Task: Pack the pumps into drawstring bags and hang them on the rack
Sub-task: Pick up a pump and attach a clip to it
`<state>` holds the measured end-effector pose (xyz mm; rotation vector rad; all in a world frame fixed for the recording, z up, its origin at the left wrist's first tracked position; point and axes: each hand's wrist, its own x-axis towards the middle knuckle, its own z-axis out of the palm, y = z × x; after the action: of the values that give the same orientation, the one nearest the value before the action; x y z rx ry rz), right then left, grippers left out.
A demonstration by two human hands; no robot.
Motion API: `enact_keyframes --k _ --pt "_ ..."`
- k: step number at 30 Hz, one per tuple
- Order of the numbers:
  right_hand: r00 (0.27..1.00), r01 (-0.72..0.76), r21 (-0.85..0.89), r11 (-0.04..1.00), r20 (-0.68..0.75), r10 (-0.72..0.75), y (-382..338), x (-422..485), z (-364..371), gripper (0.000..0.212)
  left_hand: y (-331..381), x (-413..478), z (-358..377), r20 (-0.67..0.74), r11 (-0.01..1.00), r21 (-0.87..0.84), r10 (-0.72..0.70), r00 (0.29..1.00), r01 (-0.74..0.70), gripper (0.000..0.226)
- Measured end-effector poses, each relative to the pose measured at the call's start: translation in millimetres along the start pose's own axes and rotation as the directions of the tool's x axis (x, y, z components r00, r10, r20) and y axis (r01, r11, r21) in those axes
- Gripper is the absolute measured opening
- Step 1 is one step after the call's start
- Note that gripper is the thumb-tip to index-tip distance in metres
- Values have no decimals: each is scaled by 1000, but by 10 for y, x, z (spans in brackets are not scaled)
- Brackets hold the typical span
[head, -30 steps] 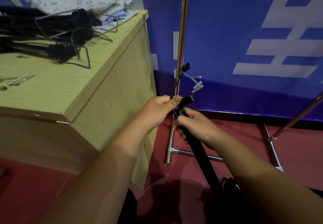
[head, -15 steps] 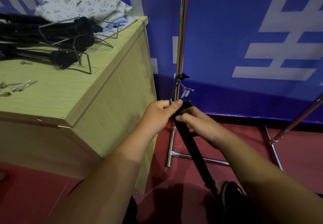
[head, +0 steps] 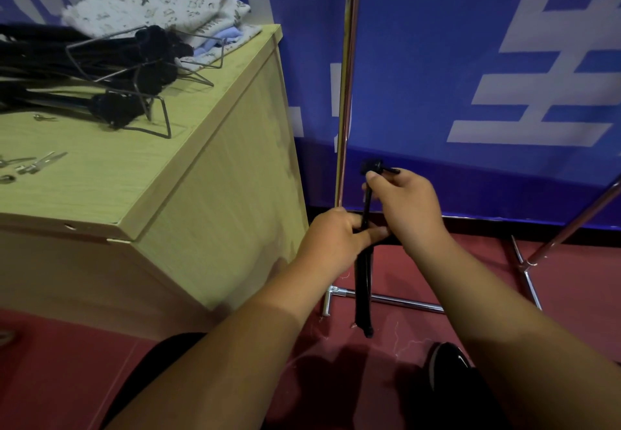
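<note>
A slim black pump (head: 363, 290) hangs upright in front of the rack's chrome pole (head: 346, 87). My left hand (head: 336, 238) grips its shaft near the top. My right hand (head: 408, 201) pinches the black hose end and nozzle (head: 371, 167) just above. Several more black pumps (head: 111, 70) with wire foot stands lie piled on the wooden cabinet (head: 161, 174). Folded printed fabric bags (head: 151, 3) rest at the cabinet's back corner. No bag covers the held pump.
Small metal nozzle parts (head: 40, 162) lie on the cabinet top at the left. The rack's chrome base bars (head: 396, 300) run across the red floor, with a slanted leg (head: 571, 224) at the right. A blue banner stands behind. A black shoe (head: 447, 362) shows below.
My right hand has risen from the shaft and taken the hose end. The pump has swung from slanted to nearly upright, its foot lifted and moved left. My left hand keeps its grip.
</note>
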<state>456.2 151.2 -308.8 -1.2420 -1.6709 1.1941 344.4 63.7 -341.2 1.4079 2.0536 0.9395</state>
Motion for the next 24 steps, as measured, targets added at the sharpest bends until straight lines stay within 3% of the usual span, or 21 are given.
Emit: enact_keyframes --k 4,8,12,16,21,24 --pt "998 3 79 997 65 -8 -95 -73 11 16 50 -63 -44 58 998 -48 -23 998 26 18" --pt "993 -15 230 973 115 -12 -211 -170 13 15 70 -108 -183 140 985 -119 -110 984 127 30" --pt "976 -33 333 942 212 -41 -378 -299 -27 16 132 -181 -484 60 870 -431 -238 969 240 36" --pt "953 -42 375 926 293 -76 -696 -474 -59 15 423 -267 -890 -3 643 -747 -255 967 167 61" --pt "947 92 216 972 283 -153 -1225 -687 -82 46 750 -507 -1280 -140 626 -779 -243 960 45 36" --pt "950 148 121 981 258 -175 -1542 -783 -65 39 897 -708 -1518 -214 637 -770 -230 949 -20 26"
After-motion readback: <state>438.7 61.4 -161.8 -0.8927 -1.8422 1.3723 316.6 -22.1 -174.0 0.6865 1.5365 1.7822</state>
